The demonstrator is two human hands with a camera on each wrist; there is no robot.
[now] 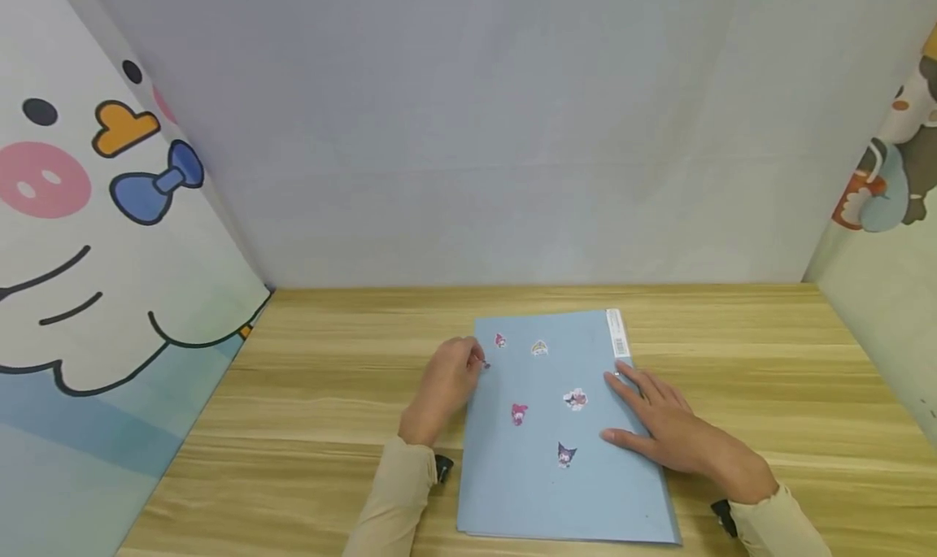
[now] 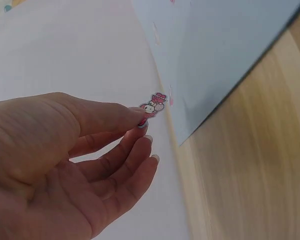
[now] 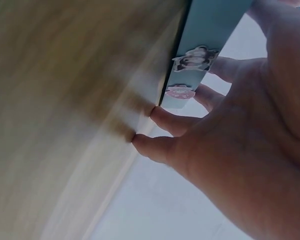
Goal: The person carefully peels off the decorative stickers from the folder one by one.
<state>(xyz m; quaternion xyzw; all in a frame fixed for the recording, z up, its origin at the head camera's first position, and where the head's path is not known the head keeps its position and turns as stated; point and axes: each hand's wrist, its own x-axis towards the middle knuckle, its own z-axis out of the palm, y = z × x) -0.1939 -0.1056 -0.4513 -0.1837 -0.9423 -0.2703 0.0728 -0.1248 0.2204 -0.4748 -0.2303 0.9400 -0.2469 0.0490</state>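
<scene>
A light blue folder [image 1: 542, 500] lies on the wooden table with several small cartoon stickers on its cover. Between thumb and index finger, my left hand [image 1: 448, 382] pinches a pink and white cartoon sticker [image 2: 152, 108] at the folder's left edge. The other fingers of that hand curl loosely below it in the left wrist view. My right hand [image 1: 669, 427] rests with spread fingers over the folder's right edge, some fingertips on the cover and others on the wood. A dark-eared sticker [image 1: 566, 455] and a pink-hooded sticker [image 1: 518, 414] sit lower on the cover.
A white barcode label [image 1: 618, 333] runs along the folder's upper right edge. The wooden table [image 1: 329, 394] ends at a pale cloth wall [image 1: 512, 134] behind. Cartoon-printed panels [image 1: 88, 240] stand at both sides.
</scene>
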